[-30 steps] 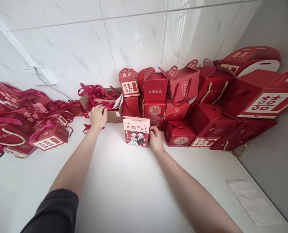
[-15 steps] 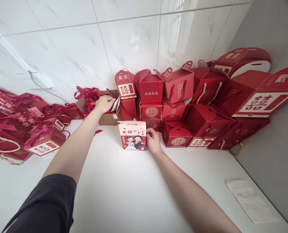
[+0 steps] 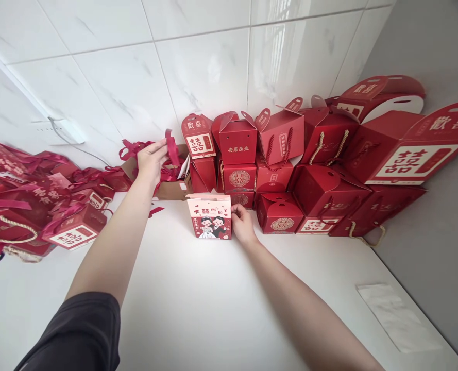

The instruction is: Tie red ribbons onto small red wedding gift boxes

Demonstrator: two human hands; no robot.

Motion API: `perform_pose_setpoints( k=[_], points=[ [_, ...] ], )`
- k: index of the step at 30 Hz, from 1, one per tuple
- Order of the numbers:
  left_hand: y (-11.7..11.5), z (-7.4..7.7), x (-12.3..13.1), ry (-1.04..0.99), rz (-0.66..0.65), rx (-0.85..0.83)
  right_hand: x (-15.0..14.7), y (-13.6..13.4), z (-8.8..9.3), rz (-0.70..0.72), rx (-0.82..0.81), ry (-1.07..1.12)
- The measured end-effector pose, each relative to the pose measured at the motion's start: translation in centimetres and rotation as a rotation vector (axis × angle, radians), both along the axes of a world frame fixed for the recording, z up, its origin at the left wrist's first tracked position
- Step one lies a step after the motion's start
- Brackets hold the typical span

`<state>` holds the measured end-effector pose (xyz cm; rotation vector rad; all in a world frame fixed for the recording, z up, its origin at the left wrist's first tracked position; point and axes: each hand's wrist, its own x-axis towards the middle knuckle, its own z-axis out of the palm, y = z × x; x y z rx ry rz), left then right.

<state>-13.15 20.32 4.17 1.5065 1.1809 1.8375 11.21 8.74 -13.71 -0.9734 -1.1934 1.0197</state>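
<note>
A small pink and red gift box (image 3: 209, 216) printed with a cartoon couple stands upright on the white table (image 3: 198, 304). My right hand (image 3: 242, 224) grips its right side. My left hand (image 3: 150, 160) is raised over a brown cardboard box (image 3: 170, 189) full of red ribbons, and it pinches one red ribbon (image 3: 170, 147) that hangs up out of the box.
Stacked red gift boxes (image 3: 283, 170) line the tiled wall from the middle to the right. More red boxes and bags with ribbon handles (image 3: 39, 201) lie at the left. A white sheet (image 3: 396, 317) lies near the table's right edge. A white cable (image 3: 74, 147) runs along the wall.
My left hand reached into the brown box and has now lifted up with a red ribbon pinched in it. My right hand and the gift box stayed put.
</note>
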Motion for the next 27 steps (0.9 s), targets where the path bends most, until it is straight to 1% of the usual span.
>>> perform_pose_setpoints(
  k=[2, 3, 6, 8, 10, 12, 14, 16, 18, 19, 20, 22, 24, 26, 27],
  points=[
    [-0.8, -0.2, 0.3, 0.086, 0.033, 0.030, 0.0, -0.1, 0.0, 0.001, 0.001, -0.009],
    [-1.2, -0.4, 0.3, 0.171, 0.074, 0.041, 0.1, -0.2, 0.0, 0.000, 0.000, -0.014],
    [-2.3, -0.7, -0.1, 0.597, 0.283, 0.034, 0.2, -0.2, -0.2, -0.007, -0.001, -0.027],
    [-2.9, -0.6, -0.6, 0.794, 0.385, 0.012, 0.4, -0.1, -0.5, -0.008, -0.002, -0.028],
    [-3.4, -0.1, -0.9, 0.849, 0.456, -0.006, 0.5, 0.0, -0.7, -0.006, -0.007, -0.027],
    [-4.3, 0.9, -0.8, 0.876, 0.517, 0.026, 0.8, -0.2, -0.7, 0.001, -0.014, -0.029],
    [-6.2, 2.0, -0.1, 0.891, 0.559, 0.153, 1.2, -0.7, -0.6, 0.014, -0.014, -0.040],
    [-9.0, 2.9, 1.4, 0.838, 0.556, 0.348, 2.0, -1.7, -0.3, 0.034, -0.004, -0.064],
    [-12.6, 3.2, 3.4, 0.723, 0.533, 0.508, 3.1, -3.0, 0.1, 0.061, 0.016, -0.102],
    [-14.4, 3.1, 4.5, 0.641, 0.487, 0.520, 3.8, -3.8, 0.5, 0.074, 0.028, -0.124],
    [-16.1, 2.9, 5.7, 0.526, 0.424, 0.491, 4.5, -4.5, 1.0, 0.081, 0.043, -0.147],
    [-18.9, 2.3, 8.1, 0.307, 0.253, 0.345, 6.0, -5.9, 2.7, 0.067, 0.078, -0.186],
    [-20.7, 1.7, 10.1, 0.179, 0.026, 0.166, 7.1, -7.4, 5.6, -0.001, 0.120, -0.204],
    [-21.8, 1.6, 11.8, 0.122, -0.162, 0.022, 7.6, -9.0, 9.5, -0.075, 0.175, -0.208],
    [-22.2, 1.6, 12.5, 0.112, -0.223, -0.023, 7.7, -10.0, 11.5, -0.072, 0.259, -0.236]
  ],
)
